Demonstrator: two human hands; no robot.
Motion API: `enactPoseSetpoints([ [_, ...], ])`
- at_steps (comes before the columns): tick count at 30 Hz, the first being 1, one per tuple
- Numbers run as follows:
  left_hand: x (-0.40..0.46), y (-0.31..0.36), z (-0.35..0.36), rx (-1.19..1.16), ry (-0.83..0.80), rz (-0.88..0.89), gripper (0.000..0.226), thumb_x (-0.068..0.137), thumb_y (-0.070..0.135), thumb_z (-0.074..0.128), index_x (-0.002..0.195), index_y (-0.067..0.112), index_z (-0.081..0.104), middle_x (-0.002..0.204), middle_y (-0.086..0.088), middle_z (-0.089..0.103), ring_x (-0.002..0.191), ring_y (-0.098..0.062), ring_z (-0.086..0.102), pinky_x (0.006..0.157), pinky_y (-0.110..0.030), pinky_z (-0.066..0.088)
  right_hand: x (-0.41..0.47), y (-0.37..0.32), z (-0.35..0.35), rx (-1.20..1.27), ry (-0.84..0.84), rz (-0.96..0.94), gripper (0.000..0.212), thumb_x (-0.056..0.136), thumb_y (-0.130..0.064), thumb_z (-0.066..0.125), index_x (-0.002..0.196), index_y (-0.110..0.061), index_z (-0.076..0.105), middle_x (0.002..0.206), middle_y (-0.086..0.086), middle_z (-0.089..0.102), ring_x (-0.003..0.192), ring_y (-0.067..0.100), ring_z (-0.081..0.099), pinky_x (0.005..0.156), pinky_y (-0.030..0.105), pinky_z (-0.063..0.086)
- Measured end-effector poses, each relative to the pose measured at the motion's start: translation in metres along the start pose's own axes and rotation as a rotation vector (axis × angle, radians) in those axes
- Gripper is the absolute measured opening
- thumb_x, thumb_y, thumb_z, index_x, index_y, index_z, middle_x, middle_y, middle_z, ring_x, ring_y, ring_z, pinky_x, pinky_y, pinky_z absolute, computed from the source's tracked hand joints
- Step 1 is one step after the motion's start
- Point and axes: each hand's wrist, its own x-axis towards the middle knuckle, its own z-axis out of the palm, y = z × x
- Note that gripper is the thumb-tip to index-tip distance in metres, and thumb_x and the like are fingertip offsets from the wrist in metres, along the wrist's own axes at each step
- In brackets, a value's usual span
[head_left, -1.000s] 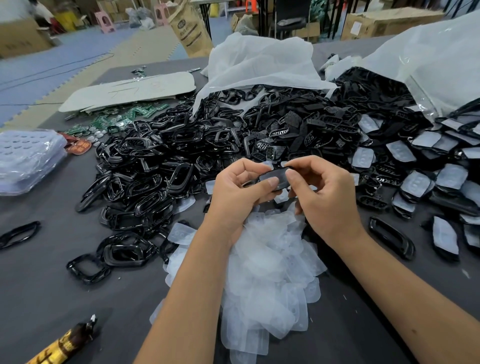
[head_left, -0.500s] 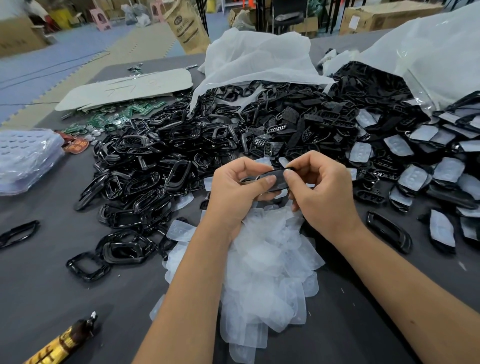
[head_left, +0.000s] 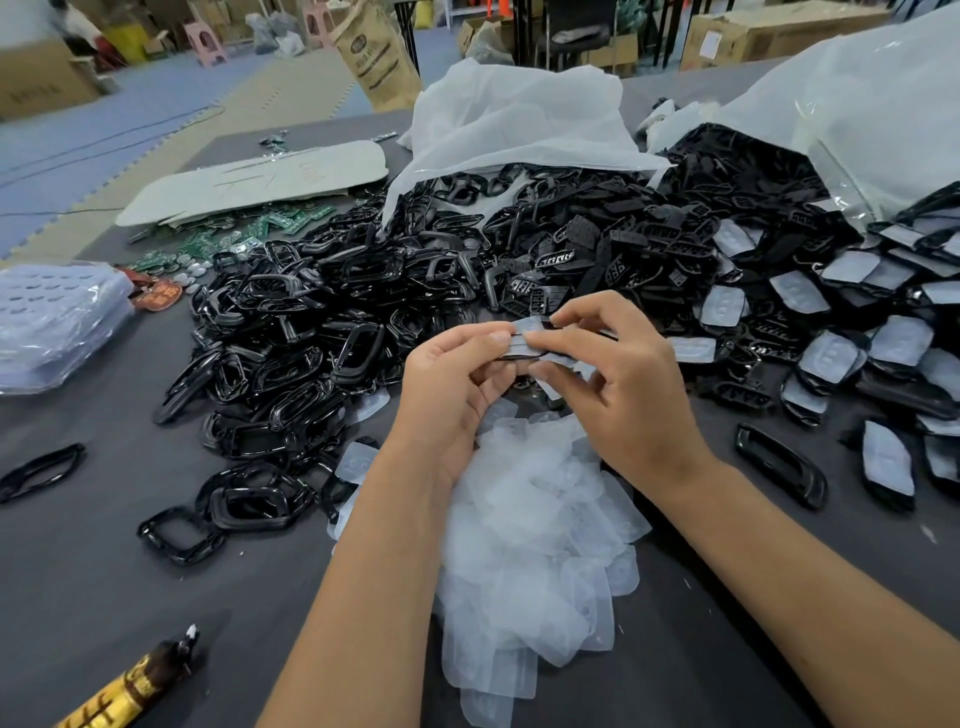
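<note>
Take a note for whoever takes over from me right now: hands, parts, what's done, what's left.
Hands: left hand and right hand both pinch one film-covered black part above the table, film not yet off.
Below them: a heap of peeled films.
Done: the heap suggests many parts are already stripped.
Left: peel this one, then the covered parts spread out on the right.

Glossy, smooth black plastic in the heaped frames. Thin, frosted, translucent plastic in the film pile and on the pinched piece. Matt grey cloth over the table.
</note>
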Motion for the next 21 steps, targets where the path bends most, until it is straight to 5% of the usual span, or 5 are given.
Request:
enactPoseSetpoints([
  [4,0.000,0.001,0.002,-0.031,-0.091,-0.049,0.037,0.104,0.032,0.057,0.100,-0.001,0.075,0.088,-0.016,0.075,0.070,-0.015,0.073,0.065,-0.018,0.058,0.002,0.002,-0.003,0.018,0.093,0.052,0.011,0.094,-0.012,0.077,0.100,-0.005,0.082,0.101,0.007,0.063,0.090,0.024,0.060,0.073,0.032,0.051],
  [9,-0.001,-0.007,0.007,0.091,-0.123,0.029,0.020,0.100,0.001,0.060,0.116,-0.008,0.069,0.099,-0.018,0.077,0.083,-0.019,0.076,0.075,-0.020,0.059,0.001,0.002,-0.011,0.260,0.108,0.275,0.008,0.093,-0.013,0.077,0.091,-0.007,0.081,0.079,0.006,0.054,0.071,0.009,0.053,0.066,0.015,0.041],
  [12,-0.001,-0.007,0.006,0.094,-0.140,0.046,0.020,0.100,0.000,0.060,0.116,-0.009,0.067,0.104,-0.019,0.076,0.090,-0.019,0.075,0.081,-0.023,0.060,0.003,0.005,-0.012,0.508,0.042,0.415,0.012,0.095,-0.011,0.073,0.088,-0.004,0.080,0.079,0.013,0.051,0.065,0.017,0.053,0.065,0.027,0.045],
  [15,0.002,-0.008,0.005,0.100,-0.138,0.052,0.018,0.101,0.002,0.059,0.113,-0.007,0.068,0.101,-0.017,0.076,0.091,-0.019,0.074,0.082,-0.024,0.060,0.004,0.008,-0.013,0.682,-0.022,0.482,0.013,0.098,-0.008,0.067,0.099,-0.004,0.080,0.086,0.010,0.057,0.068,0.019,0.055,0.068,0.034,0.048],
  [21,0.006,-0.010,0.005,0.084,-0.140,0.048,0.015,0.103,0.005,0.058,0.106,-0.002,0.072,0.101,-0.016,0.078,0.094,-0.020,0.075,0.084,-0.025,0.060,0.002,0.011,-0.010,0.717,-0.016,0.474,0.039,0.095,0.006,0.067,0.127,-0.016,0.072,0.091,0.004,0.069,0.075,0.016,0.064,0.071,0.022,0.055],
])
